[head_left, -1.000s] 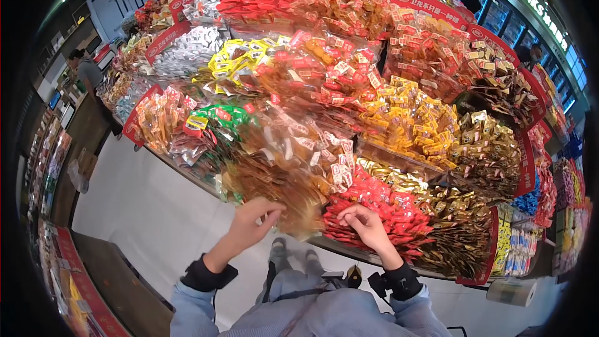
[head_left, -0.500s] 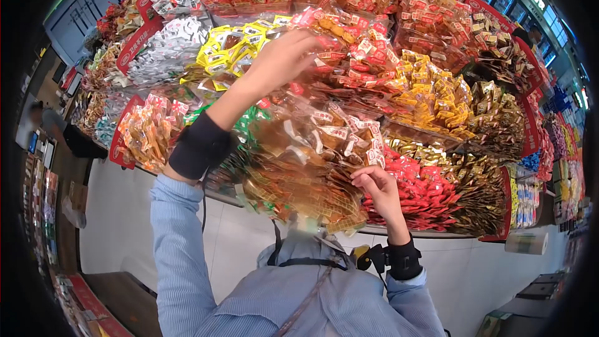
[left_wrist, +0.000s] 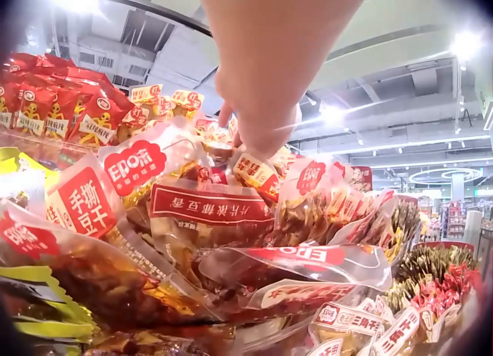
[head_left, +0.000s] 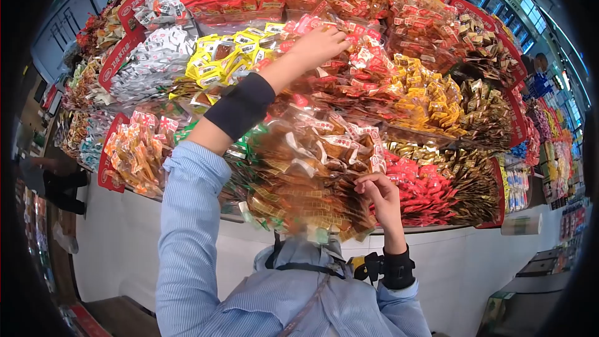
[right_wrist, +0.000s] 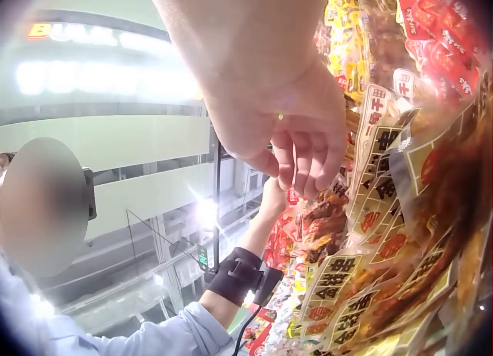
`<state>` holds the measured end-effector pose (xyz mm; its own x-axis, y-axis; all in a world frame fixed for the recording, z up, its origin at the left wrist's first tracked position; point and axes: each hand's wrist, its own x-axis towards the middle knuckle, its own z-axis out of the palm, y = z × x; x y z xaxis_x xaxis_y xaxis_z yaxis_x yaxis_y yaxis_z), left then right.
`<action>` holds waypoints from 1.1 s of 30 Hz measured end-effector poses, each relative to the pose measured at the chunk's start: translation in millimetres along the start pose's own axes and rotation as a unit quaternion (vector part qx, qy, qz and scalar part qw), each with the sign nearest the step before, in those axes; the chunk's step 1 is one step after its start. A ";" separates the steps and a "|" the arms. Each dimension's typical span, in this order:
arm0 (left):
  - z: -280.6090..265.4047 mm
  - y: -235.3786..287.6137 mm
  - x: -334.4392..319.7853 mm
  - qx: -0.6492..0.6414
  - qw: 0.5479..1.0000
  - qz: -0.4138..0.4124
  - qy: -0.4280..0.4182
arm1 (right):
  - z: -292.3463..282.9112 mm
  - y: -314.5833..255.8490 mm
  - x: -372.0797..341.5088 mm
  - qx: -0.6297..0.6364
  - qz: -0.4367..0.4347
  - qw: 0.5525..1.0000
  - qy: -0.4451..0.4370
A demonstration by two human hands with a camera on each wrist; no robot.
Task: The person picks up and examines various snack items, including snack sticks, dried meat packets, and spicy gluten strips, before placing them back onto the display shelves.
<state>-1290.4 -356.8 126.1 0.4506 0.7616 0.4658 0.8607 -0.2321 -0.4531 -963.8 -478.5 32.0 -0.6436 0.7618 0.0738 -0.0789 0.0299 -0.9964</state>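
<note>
In the head view the left hand point(head_left: 319, 47) reaches across the display to clear packets with red labels point(head_left: 365, 50), its fingers extended and slightly bent. The left wrist view shows that hand point(left_wrist: 266, 102) above clear red-labelled bags point(left_wrist: 208, 206); its fingertips are partly hidden among the packets. Nearer the body, the right hand point(head_left: 382, 196) hangs loosely curled beside a pile of brown packets point(head_left: 299, 181). In the right wrist view this hand point(right_wrist: 285, 125) holds nothing visible, and gold-patterned packets point(right_wrist: 377, 210) stand beside it.
Yellow packets point(head_left: 218, 59) lie left of the left hand, red packets point(head_left: 421, 187) right of the right hand. Orange packets point(head_left: 134, 150) fill the left corner. A red printed board point(head_left: 112, 156) edges the display. Another person point(head_left: 56, 181) is at the far left.
The left hand has risen from the near edge to the middle of the display, then moved slightly right. The right hand has stayed near the brown packets. The view has shifted.
</note>
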 end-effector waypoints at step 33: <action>-139.8 107.1 -111.2 -0.831 0.358 -0.404 0.136 | 17.6 -2.9 12.3 -0.008 -0.032 0.998 -0.061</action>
<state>-1215.2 -551.0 132.0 -0.2928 0.9515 0.0946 -0.4123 -0.2149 0.8853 -984.9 -480.7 36.5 -0.7251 0.6741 0.1406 -0.1110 0.0871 -0.9900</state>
